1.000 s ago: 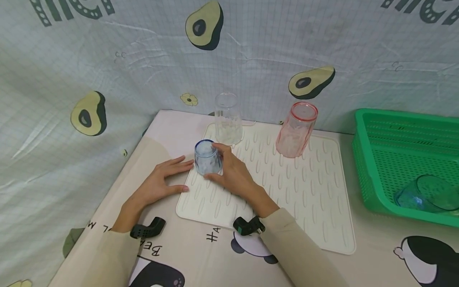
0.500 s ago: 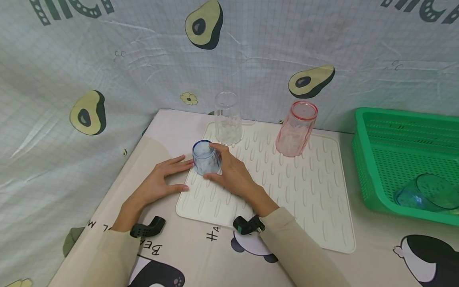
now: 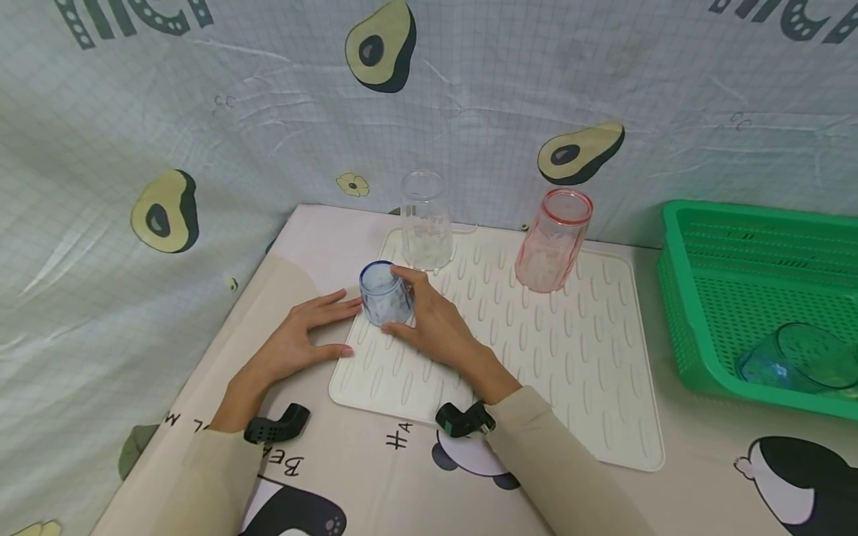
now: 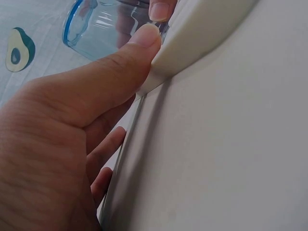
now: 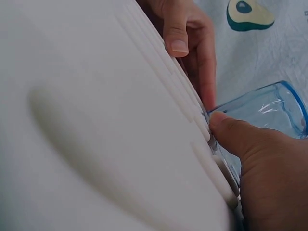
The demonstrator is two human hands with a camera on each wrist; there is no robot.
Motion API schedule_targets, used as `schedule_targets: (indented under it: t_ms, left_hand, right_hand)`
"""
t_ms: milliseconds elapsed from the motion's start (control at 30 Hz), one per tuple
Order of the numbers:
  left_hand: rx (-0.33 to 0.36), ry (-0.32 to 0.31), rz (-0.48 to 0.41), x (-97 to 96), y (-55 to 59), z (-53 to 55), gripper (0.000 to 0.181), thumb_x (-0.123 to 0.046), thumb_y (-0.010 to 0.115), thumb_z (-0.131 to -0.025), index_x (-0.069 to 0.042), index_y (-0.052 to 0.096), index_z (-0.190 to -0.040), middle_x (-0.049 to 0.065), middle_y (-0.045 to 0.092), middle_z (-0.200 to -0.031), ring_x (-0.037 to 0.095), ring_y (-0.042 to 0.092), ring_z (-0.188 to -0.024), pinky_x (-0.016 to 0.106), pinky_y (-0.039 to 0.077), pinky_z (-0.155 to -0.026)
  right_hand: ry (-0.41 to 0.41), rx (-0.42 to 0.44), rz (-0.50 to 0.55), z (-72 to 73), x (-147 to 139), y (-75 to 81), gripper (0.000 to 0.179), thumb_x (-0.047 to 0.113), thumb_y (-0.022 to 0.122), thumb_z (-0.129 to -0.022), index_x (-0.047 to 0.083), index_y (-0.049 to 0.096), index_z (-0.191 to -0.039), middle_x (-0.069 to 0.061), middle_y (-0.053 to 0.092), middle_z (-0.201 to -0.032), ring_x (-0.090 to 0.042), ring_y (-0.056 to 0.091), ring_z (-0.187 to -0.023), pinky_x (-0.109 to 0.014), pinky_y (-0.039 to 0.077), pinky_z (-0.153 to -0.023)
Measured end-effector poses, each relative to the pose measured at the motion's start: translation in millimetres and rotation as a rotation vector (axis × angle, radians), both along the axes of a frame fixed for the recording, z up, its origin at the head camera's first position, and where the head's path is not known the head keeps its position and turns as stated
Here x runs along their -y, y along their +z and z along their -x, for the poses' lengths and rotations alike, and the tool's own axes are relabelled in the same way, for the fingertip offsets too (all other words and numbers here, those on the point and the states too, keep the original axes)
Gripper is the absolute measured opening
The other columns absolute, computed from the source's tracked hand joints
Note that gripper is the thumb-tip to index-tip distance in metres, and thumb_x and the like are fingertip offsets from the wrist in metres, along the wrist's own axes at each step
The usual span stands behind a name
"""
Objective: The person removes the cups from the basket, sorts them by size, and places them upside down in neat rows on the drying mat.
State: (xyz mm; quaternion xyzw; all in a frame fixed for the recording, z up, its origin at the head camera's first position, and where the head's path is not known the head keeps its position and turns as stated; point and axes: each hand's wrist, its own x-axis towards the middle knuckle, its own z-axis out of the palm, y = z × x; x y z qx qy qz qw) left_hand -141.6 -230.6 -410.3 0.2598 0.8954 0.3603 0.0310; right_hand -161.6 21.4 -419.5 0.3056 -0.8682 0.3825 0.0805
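A small blue glass (image 3: 384, 301) with a darker blue rim stands upright on the left edge of the white ribbed mat (image 3: 536, 387). My right hand (image 3: 439, 320) holds it from the right, thumb in front and index finger near the rim. On the glass's other side is my left hand (image 3: 295, 335), its fingers extended and the fingertips at the glass and mat edge. In the right wrist view, the right thumb lies low against the blue glass (image 5: 260, 108). The left wrist view has the left thumb over the mat edge, beside the glass (image 4: 98, 29).
Behind the blue glass stands a tall clear glass (image 3: 427, 231). A tall pink glass (image 3: 553, 246) is on the mat's back part. To the right sits a green basket (image 3: 684, 313) with a blue glass (image 3: 784, 365) lying inside. A printed cloth (image 3: 469, 97) hangs behind.
The blue glass shifted slightly left with my right hand between the first two frames. Since then, both hands and the glass have stayed almost still.
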Motion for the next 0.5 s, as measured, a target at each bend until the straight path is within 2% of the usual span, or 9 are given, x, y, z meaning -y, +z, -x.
schedule_targets:
  t_ms: [267,500]
  left_hand:
    - [0.013,0.011,-0.012,-0.2,1.5,-0.9,0.068,-0.026,0.084,-0.073,-0.010,0.058,-0.133,0.001,0.050,-0.140,0.029,0.028,-0.139,0.059,0.020,-0.108]
    - [0.009,0.011,-0.007,0.2,0.9,-0.9,0.067,-0.026,0.084,-0.073,-0.010,0.058,-0.133,0.000,0.050,-0.141,0.029,0.028,-0.139,0.059,0.019,-0.108]
  right_hand:
    - [0.015,0.018,0.044,-0.6,-1.6,-0.1,0.086,0.026,0.078,-0.082,0.019,0.019,-0.144,-0.014,0.045,-0.139,-0.024,0.051,-0.120,-0.037,0.046,-0.094]
    - [0.019,0.021,0.081,-1.2,-2.7,2.9,0.083,0.023,0.079,-0.080,0.020,0.025,-0.144,-0.010,0.047,-0.133,-0.021,0.052,-0.116,-0.037,0.047,-0.092]
